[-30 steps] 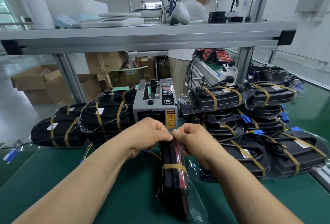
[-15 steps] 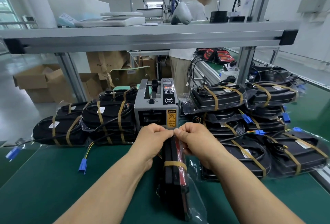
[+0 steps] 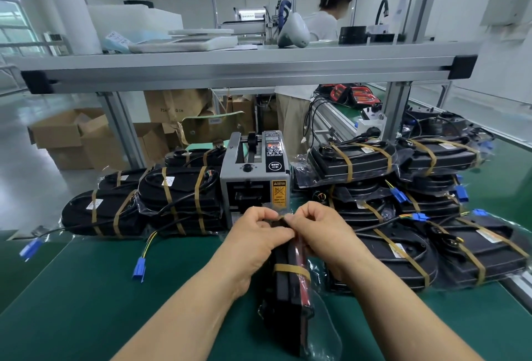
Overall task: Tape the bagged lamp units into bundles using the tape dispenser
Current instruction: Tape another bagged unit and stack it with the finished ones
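In the head view, the left hand point(image 3: 259, 231) and right hand point(image 3: 319, 228) meet fingertip to fingertip over the far end of a lamp bundle point(image 3: 290, 288). The bundle stands on edge on the green table point(image 3: 86, 288), running from between the wrists back toward the person. Each hand has its thumb and forefinger curled, pinching a short tape strip point(image 3: 281, 216) down onto the bundle's top edge; most of the strip is hidden under the fingers. One tape band point(image 3: 290, 270) already wraps the bundle just behind the hands, so this looks like the second band being laid at the far end. The next move probably calls for drawing the strip's ends down both sides and rubbing them flat while the units stay squeezed together. The tape dispenser point(image 3: 254, 176) sits just beyond the fingertips, with finished bundles point(image 3: 178, 199) stacked beyond the left hand and more point(image 3: 403, 251) beside the right hand. Compared with a second ago, the hands have closed the gap between them and now touch, while the bundle has stayed in place.
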### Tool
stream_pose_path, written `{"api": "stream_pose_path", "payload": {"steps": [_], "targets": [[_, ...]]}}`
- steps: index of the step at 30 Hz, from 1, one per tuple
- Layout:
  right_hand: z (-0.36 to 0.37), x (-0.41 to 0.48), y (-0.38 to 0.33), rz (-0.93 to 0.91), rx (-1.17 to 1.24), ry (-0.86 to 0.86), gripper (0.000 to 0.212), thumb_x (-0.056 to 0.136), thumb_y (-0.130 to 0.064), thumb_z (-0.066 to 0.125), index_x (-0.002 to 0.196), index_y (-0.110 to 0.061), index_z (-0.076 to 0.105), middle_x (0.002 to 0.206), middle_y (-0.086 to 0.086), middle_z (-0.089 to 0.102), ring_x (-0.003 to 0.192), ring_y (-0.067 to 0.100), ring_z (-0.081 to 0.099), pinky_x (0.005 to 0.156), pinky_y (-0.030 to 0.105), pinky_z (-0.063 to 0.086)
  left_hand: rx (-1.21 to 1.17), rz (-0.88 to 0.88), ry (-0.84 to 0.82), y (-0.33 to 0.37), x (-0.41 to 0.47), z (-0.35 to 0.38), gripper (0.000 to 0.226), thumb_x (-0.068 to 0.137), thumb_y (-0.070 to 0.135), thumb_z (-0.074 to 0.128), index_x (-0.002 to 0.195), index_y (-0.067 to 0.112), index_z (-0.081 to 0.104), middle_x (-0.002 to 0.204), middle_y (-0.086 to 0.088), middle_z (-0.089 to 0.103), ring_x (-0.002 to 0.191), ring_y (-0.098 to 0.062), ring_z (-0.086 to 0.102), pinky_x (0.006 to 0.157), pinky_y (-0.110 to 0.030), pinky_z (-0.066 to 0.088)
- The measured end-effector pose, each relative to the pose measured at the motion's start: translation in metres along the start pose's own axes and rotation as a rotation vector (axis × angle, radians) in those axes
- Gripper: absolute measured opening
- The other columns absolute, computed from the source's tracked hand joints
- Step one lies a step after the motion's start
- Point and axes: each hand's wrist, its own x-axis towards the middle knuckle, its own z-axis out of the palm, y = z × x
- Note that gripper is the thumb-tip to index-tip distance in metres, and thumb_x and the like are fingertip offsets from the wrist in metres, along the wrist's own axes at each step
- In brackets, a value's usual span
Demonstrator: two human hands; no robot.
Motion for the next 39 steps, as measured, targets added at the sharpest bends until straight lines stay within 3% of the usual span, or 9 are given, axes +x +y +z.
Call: {"api": "stream_pose_path", "payload": {"steps": [4,10,12,16,20,28,32,36,39], "targets": [[0.000,-0.013,-0.002,-0.007,-0.155,0.141,0.065,0.046,-0.074,0.071,0.082,-0.024,0.049,0.073,-0.011,0.056,0.062,0.006,0.050,0.049,0.015,0.037,0.166,0.149,0.073,-0.005,-0.028,0.011,0.039,0.065,0.029,0.074,0.101,0.030,0.058,0.092,0.002,0.067,0.081,-0.011,0.066,0.080,-0.036,0.059],[-0.009,-0.025,-0.002,0.035,-0.218,0.071,0.093,0.027,-0.076,0.074,0.104,-0.028,0.048,0.110,-0.003,0.061,0.094,0.013,0.060,0.075,0.028,0.049,0.085,0.205,-0.033,-0.018,-0.048,0.006,0.028,0.078,0.015,0.075,0.102,0.021,0.060,0.089,0.002,0.073,0.088,-0.010,0.070,0.081,-0.026,0.056],[-0.016,-0.029,-0.007,0.076,-0.243,0.012,0.088,0.032,-0.072,0.078,0.104,-0.027,0.053,0.104,-0.006,0.064,0.093,0.012,0.063,0.078,0.030,0.052,0.034,0.216,-0.101,-0.020,-0.051,0.001,0.026,0.086,0.002,0.069,0.106,0.017,0.062,0.091,0.006,0.074,0.090,-0.008,0.070,0.078,-0.017,0.054],[-0.031,-0.035,0.001,0.068,-0.141,-0.200,0.015,0.079,-0.024,0.077,0.091,-0.018,0.069,0.083,0.001,0.070,0.074,0.014,0.066,0.075,0.036,0.056,0.071,0.222,-0.033,-0.033,-0.055,-0.012,0.018,0.087,0.020,0.071,0.100,0.031,0.067,0.097,0.012,0.071,0.089,-0.002,0.068,0.079,-0.017,0.052],[-0.035,-0.050,0.009,0.047,-0.158,-0.233,0.063,0.093,-0.028,0.064,0.140,-0.056,0.032,0.141,-0.023,0.036,0.128,0.005,0.039,0.101,0.028,0.038,0.118,0.178,0.270,-0.047,-0.063,-0.047,0.017,0.088,0.031,0.069,0.103,0.036,0.064,0.099,0.018,0.068,0.089,0.008,0.063,0.077,-0.013,0.045],[0.018,-0.058,-0.036,-0.067,-0.090,-0.678,0.078,0.069,-0.024,0.063,0.139,-0.050,0.039,0.146,-0.013,0.048,0.124,0.006,0.058,0.110,0.033,0.043,0.037,0.216,-0.016,-0.058,-0.108,-0.102,0.024,0.104,0.026,0.046,0.122,0.042,0.049,0.104,0.037,0.065,0.111,0.019,0.051,0.081,0.005,0.036],[0.054,-0.054,-0.058,-0.080,-0.014,-0.807,0.066,0.080,-0.020,0.063,0.130,-0.061,0.050,0.127,-0.021,0.066,0.115,0.008,0.065,0.091,0.023,0.054,-0.081,0.165,-0.043,-0.038,-0.110,-0.126,0.067,0.069,0.062,0.068,0.128,0.032,0.063,0.119,0.024,0.068,0.113,0.010,0.059,0.084,-0.001,0.042],[0.094,-0.040,-0.062,-0.187,0.021,-0.650,0.043,0.086,-0.048,0.057,0.124,-0.068,0.050,0.130,-0.033,0.058,0.121,-0.006,0.057,0.102,0.020,0.044,-0.273,0.075,0.303,-0.040,-0.109,-0.159,0.065,0.045,0.063,0.086,0.092,0.018,0.081,0.089,0.000,0.078,0.082,-0.007,0.074,0.061,-0.011,0.051],[0.114,-0.023,-0.049,-0.133,0.274,-0.437,0.056,0.077,-0.070,0.068,0.127,-0.047,0.059,0.127,-0.016,0.067,0.116,-0.001,0.063,0.094,0.032,0.050,-0.557,0.054,0.451,-0.031,-0.100,-0.195,0.062,0.058,0.049,0.085,0.102,0.006,0.074,0.095,-0.015,0.077,0.087,-0.025,0.075,0.077,-0.033,0.058]]}}
